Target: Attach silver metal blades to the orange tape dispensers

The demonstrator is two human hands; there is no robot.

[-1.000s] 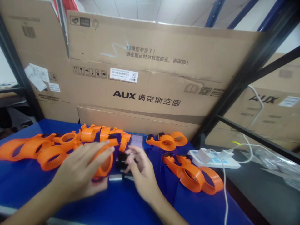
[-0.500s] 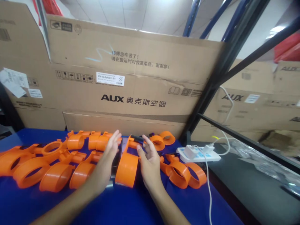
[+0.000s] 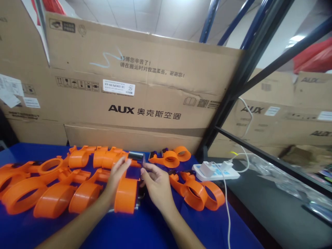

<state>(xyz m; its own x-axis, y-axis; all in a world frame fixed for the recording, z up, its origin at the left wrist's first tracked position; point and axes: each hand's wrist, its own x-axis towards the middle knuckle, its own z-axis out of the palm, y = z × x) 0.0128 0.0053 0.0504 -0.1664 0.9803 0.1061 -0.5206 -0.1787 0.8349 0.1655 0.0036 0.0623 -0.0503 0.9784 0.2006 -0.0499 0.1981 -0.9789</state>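
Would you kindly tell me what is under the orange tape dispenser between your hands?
The blue table cover, with a small grey piece peeking out at its lower right. The orange tape dispenser, left hand and right hand hide anything else beneath.

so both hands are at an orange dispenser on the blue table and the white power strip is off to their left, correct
No: the head view shows the white power strip to the right of the hands, not the left. The left hand and right hand are at the orange dispenser on the blue table.
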